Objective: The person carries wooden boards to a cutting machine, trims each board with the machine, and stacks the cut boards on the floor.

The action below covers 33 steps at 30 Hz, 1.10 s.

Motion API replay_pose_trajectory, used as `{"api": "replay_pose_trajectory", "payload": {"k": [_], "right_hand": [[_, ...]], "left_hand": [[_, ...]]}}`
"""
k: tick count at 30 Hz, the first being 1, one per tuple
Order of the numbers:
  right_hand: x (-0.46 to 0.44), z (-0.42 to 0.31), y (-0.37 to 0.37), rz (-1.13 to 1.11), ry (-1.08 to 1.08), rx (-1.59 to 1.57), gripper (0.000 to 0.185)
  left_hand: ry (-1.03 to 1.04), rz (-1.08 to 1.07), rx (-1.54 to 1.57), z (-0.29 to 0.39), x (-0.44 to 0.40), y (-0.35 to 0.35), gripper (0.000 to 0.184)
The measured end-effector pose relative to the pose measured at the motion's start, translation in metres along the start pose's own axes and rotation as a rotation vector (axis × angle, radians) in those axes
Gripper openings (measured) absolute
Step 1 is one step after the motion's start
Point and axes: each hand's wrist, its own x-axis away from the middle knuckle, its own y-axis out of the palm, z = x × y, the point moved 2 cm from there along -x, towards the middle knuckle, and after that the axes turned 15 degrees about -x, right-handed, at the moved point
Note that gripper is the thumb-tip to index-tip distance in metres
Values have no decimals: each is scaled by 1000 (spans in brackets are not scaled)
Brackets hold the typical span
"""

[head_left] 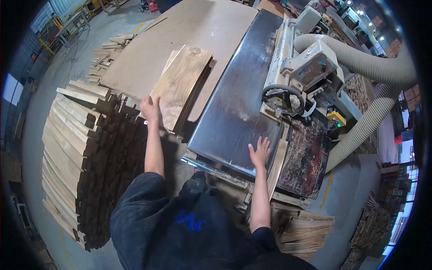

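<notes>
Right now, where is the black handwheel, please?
In the head view, the black handwheel is right of centre, on the machine beside the shiny metal table, to the left of the yellow box.

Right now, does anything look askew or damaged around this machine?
The board stack by the left hand is uneven: a pale piece juts from its far left side. The dark plate beside the metal table looks blotchy and scuffed, perhaps wear.

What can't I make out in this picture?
All in the head view:
- The machine's inner workings: hidden by its housing.
- The yellow box's markings: too small.
- The left hand's palm: turned away from view.
- The wearer's feet: hidden by the dark shirt.
</notes>
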Motion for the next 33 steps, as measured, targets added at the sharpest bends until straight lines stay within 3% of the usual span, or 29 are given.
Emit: {"api": "replay_pose_trajectory", "payload": {"k": [1, 2, 5, 7, 9, 11, 13, 15, 16, 17, 19, 20, 23, 28, 33], "right_hand": [[20, 2, 4, 24, -55, 45, 74], [39, 7, 8, 21, -60, 45, 74], [93, 21, 17, 33, -91, 22, 73], [121, 25, 21, -2, -105, -3, 73], [146, 30, 26, -6, -109, -33, 70], [162, 45, 34, 28, -232, -271, 64], [178, 39, 29, 75, -257, -208, 55], [188, 42, 33, -47, 67, -885, 50], [186, 63, 59, 33, -83, -875, 52], [197, 53, 54, 48, -70, -885, 52], [217, 34, 52, -89, 282, -1354, 59], [222, 34, 60, -143, 303, -1429, 65], [242, 29, 74, -259, 252, -1474, 63], [286, 52, 83, -69, 366, -1542, 61], [292, 55, 65, -89, 506, -1677, 58]], "left_hand": [[2, -80, 186, -19, 1, 5, 39], [142, -21, 41, -11, 15, -7, 36], [209, 12, -97, 14, 77, -39, 33], [192, -63, -96, 31, 126, -65, 47], [139, -26, -61, 41, 170, -88, 78], [-147, -353, 220, 23, 209, -78, 90], [-60, -616, 667, 13, 232, -69, 86], [57, -590, 740, 21, 251, -102, 86], [103, -620, 687, 11, 264, -100, 89], [120, -634, 684, 10, 270, -114, 89], [165, -754, 703, 12, 286, -138, 94], [171, -899, 675, 7, 291, -141, 98], [159, -1112, 723, -1, 311, -143, 100], [128, -1273, 815, -5, 338, -139, 102], [234, -1146, 667, 23, 332, -197, 85]]}}
